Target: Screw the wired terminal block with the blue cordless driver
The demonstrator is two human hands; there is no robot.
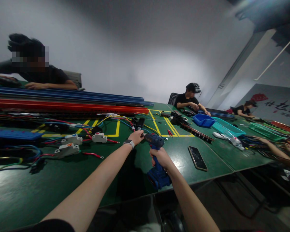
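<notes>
A blue cordless drill (pixel 156 161) is in my right hand (pixel 161 158), whose fingers wrap round its handle. The drill's front end points left, toward my left hand (pixel 136 138). My left hand, with a watch (pixel 129 143) on its wrist, is closed at a black part with wires (pixel 138 123). My fingers and the drill's nose hide where the drill tip meets that part. To the left lie white circuit breakers (pixel 67 150) with red cable ends (pixel 93 154) attached. A red-handled small tool (pixel 170 133) rests beyond the drill.
Long red channels (pixel 70 105) and blue channels (pixel 87 94) run along the green table (pixel 125 180). A phone (pixel 197 158) lies at right, below a blue bin (pixel 203 120) and a teal tray (pixel 228 126). Co-workers (pixel 189 98) sit across the table; another person's hands reach in at far right.
</notes>
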